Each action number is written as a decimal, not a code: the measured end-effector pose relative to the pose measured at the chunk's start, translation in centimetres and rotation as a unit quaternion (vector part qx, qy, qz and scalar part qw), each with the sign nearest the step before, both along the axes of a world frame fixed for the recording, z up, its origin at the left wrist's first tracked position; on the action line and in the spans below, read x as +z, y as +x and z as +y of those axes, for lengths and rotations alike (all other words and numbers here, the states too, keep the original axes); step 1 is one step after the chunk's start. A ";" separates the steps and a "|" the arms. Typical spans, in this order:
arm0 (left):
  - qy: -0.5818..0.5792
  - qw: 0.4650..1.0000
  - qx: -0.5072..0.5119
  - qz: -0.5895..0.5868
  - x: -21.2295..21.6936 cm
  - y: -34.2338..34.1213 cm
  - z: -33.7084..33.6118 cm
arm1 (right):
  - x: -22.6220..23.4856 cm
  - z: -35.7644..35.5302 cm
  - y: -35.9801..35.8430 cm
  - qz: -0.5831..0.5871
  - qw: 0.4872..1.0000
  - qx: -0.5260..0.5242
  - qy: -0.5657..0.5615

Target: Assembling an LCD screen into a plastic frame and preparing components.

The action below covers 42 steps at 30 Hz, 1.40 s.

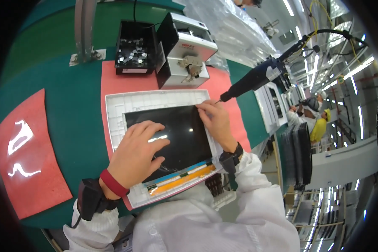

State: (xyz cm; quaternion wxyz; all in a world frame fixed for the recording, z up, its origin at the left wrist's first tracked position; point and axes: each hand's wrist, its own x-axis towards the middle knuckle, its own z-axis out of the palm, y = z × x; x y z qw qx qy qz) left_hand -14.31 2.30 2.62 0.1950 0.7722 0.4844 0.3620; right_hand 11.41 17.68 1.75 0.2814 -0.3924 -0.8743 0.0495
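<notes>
Steadying, seemingly, a glossy black rectangular panel [180,134] inside the white plastic frame [115,105], your left hand [134,153] spreads; your right hand [217,122], pinch unclear.

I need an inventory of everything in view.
Panel: one, black, in frame
Frame: one, white, on centre mat
Mats: two, red, centre and left
Parts bin: one, black, behind frame
Machine: one, silver, beside bin
Screwdriver: one, black, right of frame
Table: one, green, underneath
Sheeting: uncounted, clear, behind machine
Workers: several, white and yellow, right
Wristband: one, red, left wrist
Wrist devices: two, black, both wrists
Left hand: one, bare, over panel
Right hand: one, bare, at panel corner
</notes>
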 end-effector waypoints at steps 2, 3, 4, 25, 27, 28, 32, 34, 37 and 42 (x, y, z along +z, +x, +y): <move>-0.001 1.000 0.000 0.002 0.1 -0.1 0.0 | -0.2 0.2 0.2 0.024 1.000 0.007 -0.014; 0.001 1.000 0.003 0.001 0.0 -0.1 0.0 | -0.2 0.1 0.1 0.026 1.000 0.009 -0.015; 0.002 1.000 0.008 0.002 0.0 -0.2 -0.1 | -0.2 0.1 -0.1 0.039 0.999 0.010 -0.029; -0.021 0.999 -0.025 0.042 0.4 0.9 0.3 | 0.5 -0.1 1.6 0.065 0.997 -0.006 -0.048; -0.026 0.998 -0.028 0.047 0.7 0.8 0.6 | 0.7 0.3 2.6 0.110 0.989 0.024 -0.096; -0.033 0.998 -0.028 0.045 0.8 0.9 0.6 | 1.1 0.3 3.0 0.105 0.986 0.010 -0.131; -0.070 0.995 -0.010 0.071 1.6 1.0 0.5 | 1.7 2.9 3.7 0.105 0.986 0.038 -0.123; -0.088 0.992 -0.013 0.094 2.1 1.8 1.0 | 0.5 4.2 5.1 0.161 0.973 0.014 -0.167; -0.105 0.988 -0.021 0.114 2.4 2.1 1.4 | -1.2 5.0 5.3 0.244 0.940 0.007 -0.237; -0.174 0.956 -0.042 0.234 5.2 3.1 1.3 | -0.5 5.0 6.1 0.205 0.943 0.029 -0.261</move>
